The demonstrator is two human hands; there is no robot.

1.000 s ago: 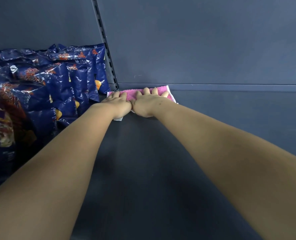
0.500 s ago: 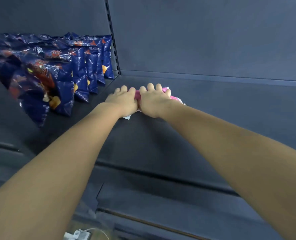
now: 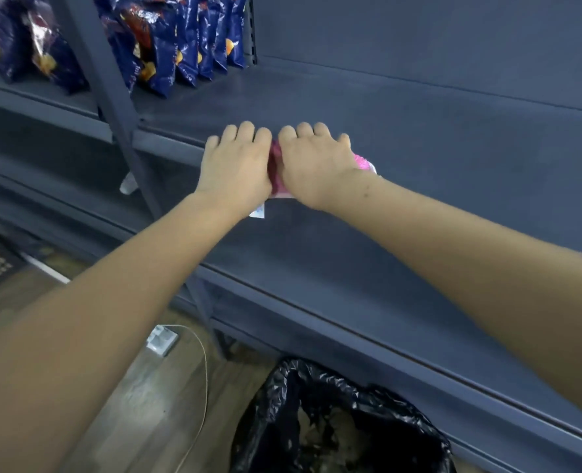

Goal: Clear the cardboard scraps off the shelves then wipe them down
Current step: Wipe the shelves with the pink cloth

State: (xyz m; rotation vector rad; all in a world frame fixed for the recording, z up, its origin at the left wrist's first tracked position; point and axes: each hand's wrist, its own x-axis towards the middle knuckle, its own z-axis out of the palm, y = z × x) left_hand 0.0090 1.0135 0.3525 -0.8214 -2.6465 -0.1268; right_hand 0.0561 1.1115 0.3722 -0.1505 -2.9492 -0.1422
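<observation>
Both hands lie side by side on the dark blue shelf, the left hand and right hand pressing flat-fingered on a pink cloth near its front edge. Blue snack bags stand at the back left. Below, a black-lined bin sits on the wooden floor.

L arm & R arm bare, stretched fwd. L hand & R hand side by side, palms down, fingers fwd, close together.
</observation>
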